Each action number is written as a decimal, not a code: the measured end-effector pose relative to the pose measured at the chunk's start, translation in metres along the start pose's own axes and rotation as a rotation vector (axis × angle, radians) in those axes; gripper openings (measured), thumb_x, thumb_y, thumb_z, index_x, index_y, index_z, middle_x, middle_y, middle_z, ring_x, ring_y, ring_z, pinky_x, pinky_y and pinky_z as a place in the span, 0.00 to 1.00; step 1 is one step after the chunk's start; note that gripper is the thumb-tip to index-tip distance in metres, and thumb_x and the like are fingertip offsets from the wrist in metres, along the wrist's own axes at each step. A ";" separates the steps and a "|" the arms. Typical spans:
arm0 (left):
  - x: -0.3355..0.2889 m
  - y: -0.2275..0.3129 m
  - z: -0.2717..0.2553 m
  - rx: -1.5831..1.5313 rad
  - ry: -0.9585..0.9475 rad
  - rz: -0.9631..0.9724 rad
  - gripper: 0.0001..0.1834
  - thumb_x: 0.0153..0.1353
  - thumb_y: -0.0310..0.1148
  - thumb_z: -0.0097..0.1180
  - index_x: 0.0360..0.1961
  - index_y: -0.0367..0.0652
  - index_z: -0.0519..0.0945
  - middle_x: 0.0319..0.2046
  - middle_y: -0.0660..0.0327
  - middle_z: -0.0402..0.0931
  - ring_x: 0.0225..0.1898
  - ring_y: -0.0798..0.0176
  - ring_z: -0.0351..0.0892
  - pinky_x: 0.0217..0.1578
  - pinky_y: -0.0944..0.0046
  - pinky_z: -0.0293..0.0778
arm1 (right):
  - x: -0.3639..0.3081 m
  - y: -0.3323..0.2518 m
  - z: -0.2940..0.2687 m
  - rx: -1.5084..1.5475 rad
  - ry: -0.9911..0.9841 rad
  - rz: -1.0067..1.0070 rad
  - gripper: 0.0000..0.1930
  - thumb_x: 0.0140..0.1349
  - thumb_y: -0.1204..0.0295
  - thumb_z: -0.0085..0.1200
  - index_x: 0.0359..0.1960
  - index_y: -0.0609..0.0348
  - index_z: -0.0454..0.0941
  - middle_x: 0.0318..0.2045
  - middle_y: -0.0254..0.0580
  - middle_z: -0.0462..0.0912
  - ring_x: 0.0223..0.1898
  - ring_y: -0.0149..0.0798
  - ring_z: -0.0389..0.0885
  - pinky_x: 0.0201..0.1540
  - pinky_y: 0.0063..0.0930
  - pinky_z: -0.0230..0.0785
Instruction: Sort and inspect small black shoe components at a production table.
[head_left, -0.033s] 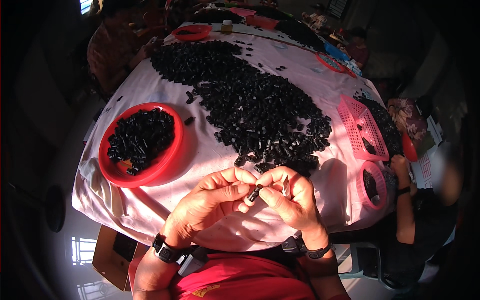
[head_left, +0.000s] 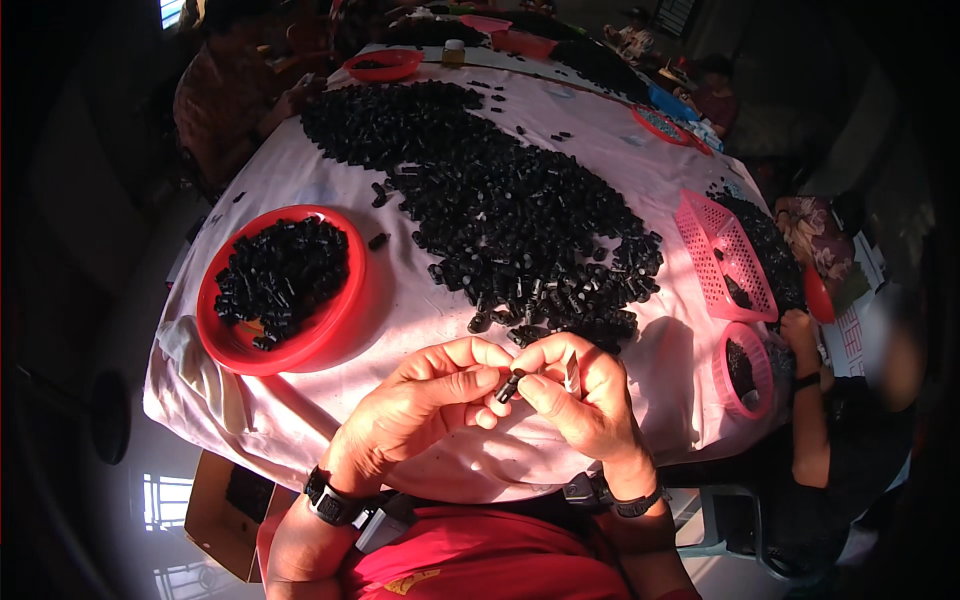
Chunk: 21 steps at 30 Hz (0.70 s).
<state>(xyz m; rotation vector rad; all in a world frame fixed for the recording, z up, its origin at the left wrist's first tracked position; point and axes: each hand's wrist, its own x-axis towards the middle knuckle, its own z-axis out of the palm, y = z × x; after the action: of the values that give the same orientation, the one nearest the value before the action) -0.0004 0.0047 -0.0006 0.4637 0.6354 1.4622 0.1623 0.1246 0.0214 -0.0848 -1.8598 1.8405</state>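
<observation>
Between my two hands, over the near edge of the table, is a small black cylindrical part (head_left: 508,387) with a shiny side, held tilted. My left hand (head_left: 425,395) pinches it from the left with thumb and fingertips. From the right, my right hand (head_left: 585,395) grips the same part between thumb and forefinger. A thin, pale, flat piece (head_left: 572,373) sticks up between the right hand's fingers; its kind I cannot make out. Just beyond my fingers begins a large heap of similar black parts (head_left: 520,210).
A red basin (head_left: 210,335) full of black parts stands at left. Pink baskets (head_left: 700,265) line the right edge, near a co-worker's arm (head_left: 812,440). Another person (head_left: 225,110) sits at far left. A white cloth (head_left: 620,130) covers the table; a cardboard box (head_left: 215,520) is below left.
</observation>
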 end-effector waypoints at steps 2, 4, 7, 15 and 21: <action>0.000 -0.001 0.001 0.002 -0.032 0.003 0.09 0.64 0.28 0.56 0.45 0.37 0.77 0.37 0.60 0.78 0.37 0.67 0.78 0.38 0.70 0.75 | 0.000 0.001 0.000 0.098 -0.016 0.041 0.07 0.68 0.79 0.49 0.45 0.70 0.72 0.35 0.41 0.81 0.38 0.30 0.81 0.43 0.22 0.72; -0.001 -0.001 0.001 0.004 -0.061 0.008 0.10 0.65 0.29 0.56 0.45 0.36 0.78 0.37 0.60 0.78 0.37 0.67 0.78 0.38 0.70 0.75 | -0.001 0.002 0.002 0.076 0.005 0.044 0.08 0.67 0.79 0.50 0.45 0.69 0.73 0.34 0.41 0.82 0.37 0.29 0.81 0.42 0.22 0.73; -0.001 -0.001 0.002 0.027 -0.016 0.002 0.13 0.65 0.29 0.56 0.49 0.35 0.78 0.37 0.61 0.78 0.37 0.68 0.78 0.38 0.70 0.75 | -0.004 0.007 -0.001 -0.104 0.048 0.011 0.09 0.66 0.78 0.52 0.46 0.68 0.74 0.33 0.39 0.82 0.35 0.27 0.82 0.40 0.21 0.74; -0.003 -0.002 -0.004 -0.046 -0.013 -0.033 0.18 0.64 0.29 0.57 0.54 0.35 0.77 0.42 0.58 0.80 0.39 0.68 0.79 0.44 0.68 0.76 | 0.001 -0.008 0.011 -0.613 0.133 -0.185 0.13 0.57 0.68 0.66 0.32 0.61 0.74 0.25 0.40 0.85 0.26 0.32 0.86 0.29 0.23 0.76; -0.001 -0.004 0.001 -0.042 -0.029 -0.015 0.17 0.64 0.29 0.57 0.52 0.35 0.77 0.45 0.57 0.80 0.44 0.65 0.79 0.48 0.64 0.74 | 0.001 0.005 0.007 -0.865 0.162 -0.260 0.24 0.46 0.55 0.73 0.26 0.60 0.73 0.19 0.39 0.79 0.21 0.34 0.80 0.24 0.25 0.70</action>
<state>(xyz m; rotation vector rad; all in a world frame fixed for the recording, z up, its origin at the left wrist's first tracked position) 0.0031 0.0035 -0.0021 0.4463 0.5829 1.4498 0.1571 0.1187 0.0170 -0.2659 -2.2771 0.7415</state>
